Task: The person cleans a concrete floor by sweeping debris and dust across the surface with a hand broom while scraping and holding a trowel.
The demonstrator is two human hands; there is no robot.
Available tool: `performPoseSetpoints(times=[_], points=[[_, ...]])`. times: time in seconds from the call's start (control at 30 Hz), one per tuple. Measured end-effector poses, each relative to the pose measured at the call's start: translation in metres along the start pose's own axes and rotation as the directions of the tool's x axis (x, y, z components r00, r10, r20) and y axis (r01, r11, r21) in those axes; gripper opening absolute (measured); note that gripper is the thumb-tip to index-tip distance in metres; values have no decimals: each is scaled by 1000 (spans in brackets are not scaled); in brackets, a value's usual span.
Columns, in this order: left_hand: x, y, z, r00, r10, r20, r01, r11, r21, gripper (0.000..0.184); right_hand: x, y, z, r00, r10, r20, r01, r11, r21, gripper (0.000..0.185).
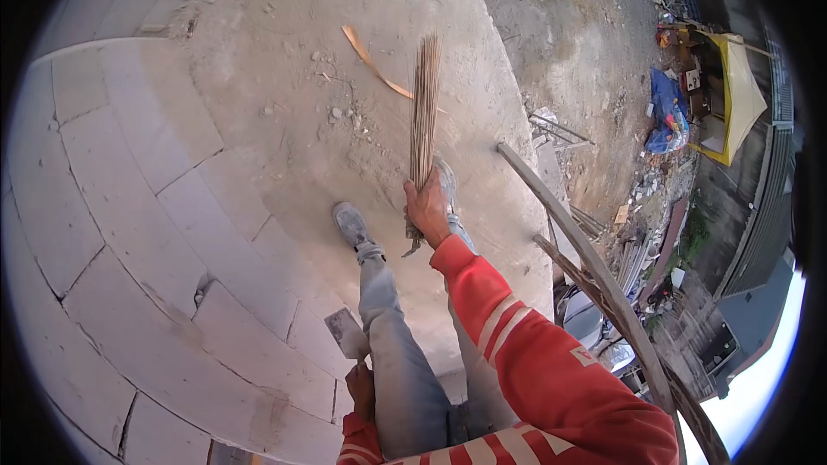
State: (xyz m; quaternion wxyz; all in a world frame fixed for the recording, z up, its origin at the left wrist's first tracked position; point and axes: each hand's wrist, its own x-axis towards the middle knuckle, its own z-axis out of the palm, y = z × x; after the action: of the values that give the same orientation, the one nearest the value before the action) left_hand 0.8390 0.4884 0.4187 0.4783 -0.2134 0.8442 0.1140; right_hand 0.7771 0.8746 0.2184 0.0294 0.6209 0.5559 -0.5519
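My right hand [426, 209] is wrapped round the bound end of a stick broom [425, 108]. The broom's long thin bristles point away from me above the dusty concrete floor [284, 112]. Down by my left leg, my left hand [362, 386] is closed on the handle of a trowel [347, 333], with its flat, grey-smeared blade tilted upward. Part of the trowel's handle is hidden in the fist. An orange strip [375, 63] lies on the floor, running behind the broom.
A wall of large pale blocks [138, 232] curves along my left. At my right the floor ends in an edge [515, 77], with wooden poles [586, 250] rising beside it. Beyond lie lower dirt ground, debris, and a yellow canopy [732, 99]. Crumbled rubble [349, 116] dots the floor.
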Motion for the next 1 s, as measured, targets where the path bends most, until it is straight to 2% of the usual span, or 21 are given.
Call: performPoseSetpoints(times=[0.03, 0.1, 0.17, 0.2, 0.27, 0.33, 0.37, 0.47, 0.53, 0.57, 0.63, 0.7, 0.73, 0.77, 0.8, 0.83, 0.87, 0.93, 1.0], points=[[-2, -5, 8, 1000, -16, -6, 16, 1000, -7, 41, 13, 23, -5, 981, -102, -164, 89, 992, -90, 52], [-10, -10, 22, 999, -40, -24, 40, 999, -24, 43, 41, 76, -4, 837, -330, -436, 215, 932, -292, 55], [-19, -11, 38, 998, -57, -39, 56, 998, -42, 44, 72, 79, -6, 983, -29, -182, 12, 996, -91, 52], [-24, -11, 46, 997, -67, -41, 64, 995, -70, 43, 87, 82, -4, 992, 122, -28, -122, 992, -20, 51], [-32, -11, 61, 994, -92, -50, 85, 988, -128, 42, 105, 81, 16, 997, -47, 60, 57, 981, -186, 63], [-44, -2, 66, 994, -110, -22, 103, 974, -200, 41, 95, 37, 16, 979, -159, 128, 192, 930, -312, 67], [-49, 2, 67, 993, -114, -12, 108, 965, -241, 40, 91, 41, 13, 930, -354, 102, 368, 873, -321, 66], [-57, 9, 75, 988, -135, -80, 110, 959, -262, 38, 56, 35, -17, 866, -439, 238, 495, 820, -289, 67], [-56, 4, 83, 976, -213, -47, 163, 854, -494, 37, 11, 4, -59, 868, -145, 475, 386, 800, -460, 64], [-55, 2, 87, 969, -245, -16, 188, 783, -593, 36, -3, 6, -75, 809, -106, 578, 472, 703, -532, 63], [-56, 11, 86, 975, -221, -4, 166, 742, -649, 34, -16, 15, -103, 695, 35, 719, 621, 475, -623, 61], [-50, -5, 95, 982, -190, 4, 142, 717, -683, 33, -9, 30, -118, 575, 224, 787, 758, 217, -615, 57], [-51, -5, 99, 982, -191, 15, 144, 688, -711, 33, 8, 40, -120, 552, 298, 779, 800, 76, -595, 49], [-51, -2, 99, 980, -196, 25, 151, 663, -733, 33, 30, 47, -118, 576, 337, 744, 790, 2, -613, 43], [-51, 0, 98, 979, -203, 34, 158, 638, -754, 33, 60, 56, -119, 612, 259, 748, 779, -32, -626, 34], [-52, -3, 100, 979, -197, 46, 164, 639, -752, 33, 96, 55, -110, 694, 210, 688, 718, -138, -682, 28], [-54, -8, 104, 978, -204, 42, 165, 632, -757, 33, 132, 41, -99, 720, 123, 683, 693, -181, -698, 24], [-60, -19, 114, 976, -216, 39, 169, 626, -761, 33, 173, -5, -72, 768, 4, 640, 613, -291, -734, 25], [-71, -36, 126, 970, -233, 68, 200, 606, -770, 33, 193, -44, -53, 796, -72, 601, 568, -253, -783, 33]])
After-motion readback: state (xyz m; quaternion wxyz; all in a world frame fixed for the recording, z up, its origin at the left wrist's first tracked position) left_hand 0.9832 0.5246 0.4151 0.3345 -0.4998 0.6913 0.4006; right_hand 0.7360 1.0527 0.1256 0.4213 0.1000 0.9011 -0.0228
